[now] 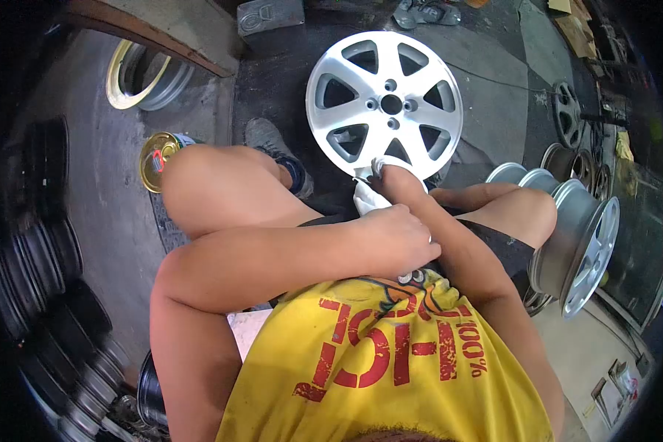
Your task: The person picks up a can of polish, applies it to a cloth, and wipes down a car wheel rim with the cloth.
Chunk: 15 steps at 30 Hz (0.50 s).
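Observation:
A silver multi-spoke wheel [391, 104] lies face up on the dark floor between my legs. At its lower rim, my right hand [399, 183] is closed on a white cloth [390, 162] that touches the rim. Just below, my left hand [401, 237] is closed, with another white piece of cloth or similar material [369, 199] sticking out from it toward the wheel. A small, thin thing shows between the two white pieces. The fingertips of both hands are partly hidden.
A gold-topped can [155, 163] stands beside my left knee. Beyond it is a cream-edged rim [129, 74]. Silver wheels [591, 254] stand at the right, and dark rims [37, 272] are stacked at the left. A grey block [270, 16] sits at the top.

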### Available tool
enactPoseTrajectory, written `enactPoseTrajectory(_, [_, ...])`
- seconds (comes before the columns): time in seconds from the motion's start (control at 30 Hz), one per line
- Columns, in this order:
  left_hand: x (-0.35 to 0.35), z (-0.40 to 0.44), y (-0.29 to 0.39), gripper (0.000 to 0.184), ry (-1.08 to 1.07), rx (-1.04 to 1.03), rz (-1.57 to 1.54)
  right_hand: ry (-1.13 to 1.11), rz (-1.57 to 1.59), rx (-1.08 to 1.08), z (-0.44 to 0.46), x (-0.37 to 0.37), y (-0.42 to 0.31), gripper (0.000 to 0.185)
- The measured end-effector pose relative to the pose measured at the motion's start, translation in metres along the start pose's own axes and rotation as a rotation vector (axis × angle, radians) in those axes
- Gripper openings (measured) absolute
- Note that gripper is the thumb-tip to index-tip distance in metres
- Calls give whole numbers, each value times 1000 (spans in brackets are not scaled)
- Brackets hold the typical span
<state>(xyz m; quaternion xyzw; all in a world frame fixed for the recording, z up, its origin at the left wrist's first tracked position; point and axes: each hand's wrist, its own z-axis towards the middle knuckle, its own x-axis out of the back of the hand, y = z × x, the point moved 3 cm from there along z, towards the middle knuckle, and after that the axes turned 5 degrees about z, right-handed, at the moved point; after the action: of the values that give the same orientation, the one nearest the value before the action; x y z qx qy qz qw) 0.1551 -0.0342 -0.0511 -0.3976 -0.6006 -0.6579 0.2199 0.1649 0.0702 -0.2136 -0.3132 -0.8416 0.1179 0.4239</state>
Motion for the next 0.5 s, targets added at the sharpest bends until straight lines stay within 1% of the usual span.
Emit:
enactPoseTrajectory(0.07, [-2, 1, -1, 20, -10, 8, 35, 68, 31, 39, 7, 5, 13, 29])
enactPoseTrajectory(0.17, [-9, 7, -3, 19, -32, 39, 86, 158, 72, 107, 18, 10, 24, 42])
enactPoseTrajectory(0.3, [-17, 10, -11, 18, -49, 87, 117, 165, 14, 64, 23, 25, 0, 48])
enactPoseTrajectory(0.37, [-18, 12, -15, 18, -73, 114, 116, 235, 115, 162, 30, 21, -1, 50])
enactPoseTrajectory(0.43, [-17, 10, -18, 18, -96, 142, 112, 213, 71, 185, 33, 20, -5, 52])
enactPoseTrajectory(0.5, [-15, 8, -20, 17, -64, 133, 120, 193, 24, 207, 37, 21, -9, 54])
